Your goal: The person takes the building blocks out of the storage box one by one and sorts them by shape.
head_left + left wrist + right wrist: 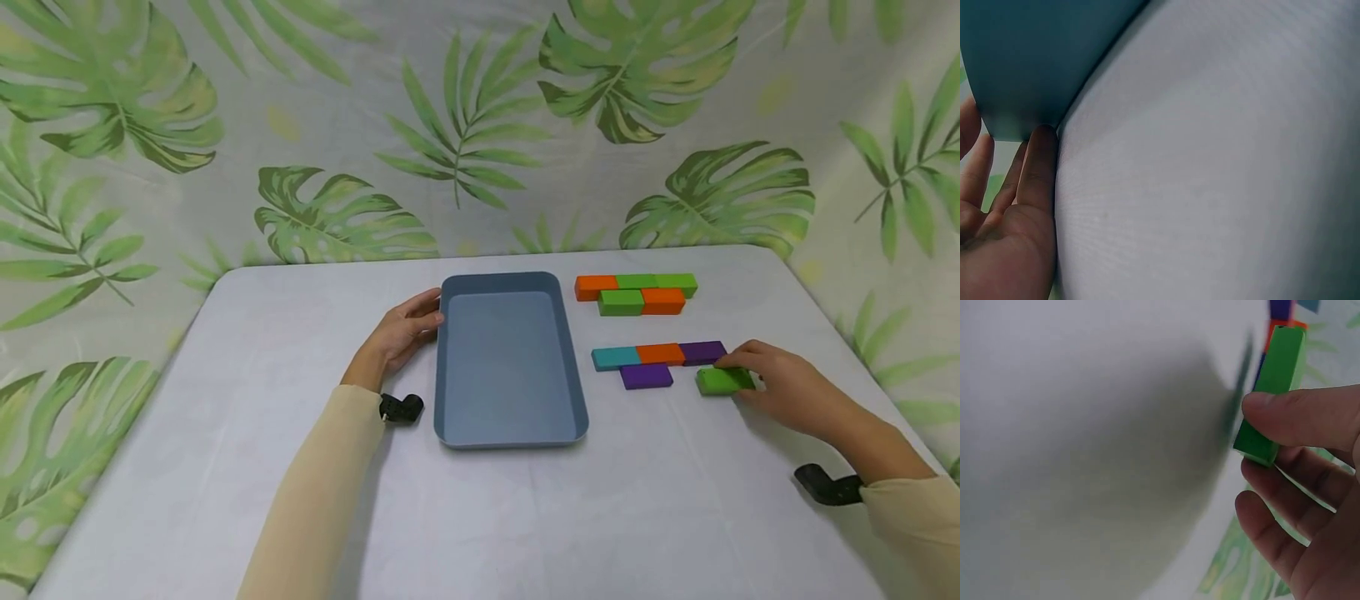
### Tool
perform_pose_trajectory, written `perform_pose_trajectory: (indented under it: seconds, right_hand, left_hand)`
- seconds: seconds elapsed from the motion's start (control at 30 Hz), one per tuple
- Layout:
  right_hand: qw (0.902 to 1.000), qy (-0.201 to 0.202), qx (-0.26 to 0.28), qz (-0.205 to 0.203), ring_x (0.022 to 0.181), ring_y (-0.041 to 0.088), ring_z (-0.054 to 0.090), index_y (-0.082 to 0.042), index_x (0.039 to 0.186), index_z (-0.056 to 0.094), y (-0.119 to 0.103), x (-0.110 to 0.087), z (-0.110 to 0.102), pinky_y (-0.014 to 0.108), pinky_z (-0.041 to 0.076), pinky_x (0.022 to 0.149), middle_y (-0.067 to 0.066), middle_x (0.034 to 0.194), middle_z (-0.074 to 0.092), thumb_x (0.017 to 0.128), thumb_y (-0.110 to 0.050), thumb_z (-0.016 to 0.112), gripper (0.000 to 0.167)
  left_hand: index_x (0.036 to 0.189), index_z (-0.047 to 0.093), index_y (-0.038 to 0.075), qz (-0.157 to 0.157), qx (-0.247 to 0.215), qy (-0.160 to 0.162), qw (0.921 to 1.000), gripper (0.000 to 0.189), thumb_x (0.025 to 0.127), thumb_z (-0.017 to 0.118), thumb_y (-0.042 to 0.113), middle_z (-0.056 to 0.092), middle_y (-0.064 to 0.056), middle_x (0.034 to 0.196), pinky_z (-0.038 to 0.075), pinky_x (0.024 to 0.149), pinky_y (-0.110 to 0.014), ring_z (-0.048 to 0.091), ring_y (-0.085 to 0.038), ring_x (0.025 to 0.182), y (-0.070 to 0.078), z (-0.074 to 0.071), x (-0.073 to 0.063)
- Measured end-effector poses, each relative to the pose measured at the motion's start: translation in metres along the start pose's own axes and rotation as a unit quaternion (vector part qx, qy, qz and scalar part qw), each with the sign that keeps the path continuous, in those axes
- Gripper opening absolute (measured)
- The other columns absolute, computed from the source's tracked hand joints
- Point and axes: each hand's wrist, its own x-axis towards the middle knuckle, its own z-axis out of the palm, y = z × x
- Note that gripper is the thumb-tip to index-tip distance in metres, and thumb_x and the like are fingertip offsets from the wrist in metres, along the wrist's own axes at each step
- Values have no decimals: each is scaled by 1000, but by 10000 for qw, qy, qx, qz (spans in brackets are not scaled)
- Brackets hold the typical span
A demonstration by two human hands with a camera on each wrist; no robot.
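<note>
My right hand [787,387] pinches a green block [724,382] between thumb and fingers at the right of the table. In the right wrist view the thumb lies across the block's [1280,362] side, and a shadow falls beside it. Just left of it, a teal block [615,359], an orange block [660,355] and a purple block [702,353] form a row, with another purple block [647,377] against its front. My left hand [401,335] touches the left side of a blue-grey tray [437,375], fingertips against its outer wall [1035,75].
Behind, a second group has an orange block [596,288] and two green blocks in a row, with a green block [621,303] and an orange block [663,302] in front. A white cloth [525,517] covers the table. A leaf-print curtain [480,125] hangs behind.
</note>
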Motion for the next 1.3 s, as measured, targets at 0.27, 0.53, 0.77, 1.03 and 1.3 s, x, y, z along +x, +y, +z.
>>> perform_pose_trajectory:
  seconds: [0.27, 0.53, 0.77, 1.03, 1.3]
  right_hand:
    - [9993, -212, 251, 174, 95, 28, 62, 0, 112, 65, -12, 3, 9, 56, 54, 88, 13, 105, 67, 77, -1, 79, 37]
    - [9994, -93, 290, 145, 93, 27, 63, -3, 103, 65, -13, 4, 8, 49, 55, 83, 10, 100, 68, 76, -1, 80, 31]
    - [9994, 209, 193, -197, 89, 23, 62, -8, 97, 68, -15, 7, 11, 39, 56, 77, 5, 97, 68, 71, 0, 83, 31]
    - [9996, 105, 54, -247, 95, 29, 61, -7, 94, 71, -21, 13, 9, 55, 54, 86, 8, 98, 65, 73, -1, 81, 24]
    - [9993, 196, -24, -305, 90, 25, 62, -6, 95, 72, -21, 14, 8, 51, 56, 81, 9, 97, 66, 73, -2, 82, 25]
  left_hand:
    - [155, 35, 14, 132, 111, -42, 9998, 62, 99, 57, 4, 31, -14, 162, 32, 122, -45, 35, -31, 148, 0, 1, -3]
    - [156, 33, 15, 5, 24, 17, 10000, 62, 99, 56, 3, 30, -10, 163, 29, 124, -45, 34, -29, 149, 0, 1, -2]
    - [157, 31, 14, -26, 46, 0, 10000, 62, 100, 54, 3, 29, -10, 164, 29, 124, -45, 33, -29, 149, 1, 1, -1]
    - [156, 33, 16, -49, -27, 20, 10000, 63, 99, 57, 4, 30, -9, 164, 28, 124, -45, 34, -28, 149, 0, -1, -2]
    - [156, 33, 15, -24, -36, 10, 10000, 62, 100, 55, 3, 30, -10, 163, 29, 124, -45, 34, -29, 149, -1, 0, -1]
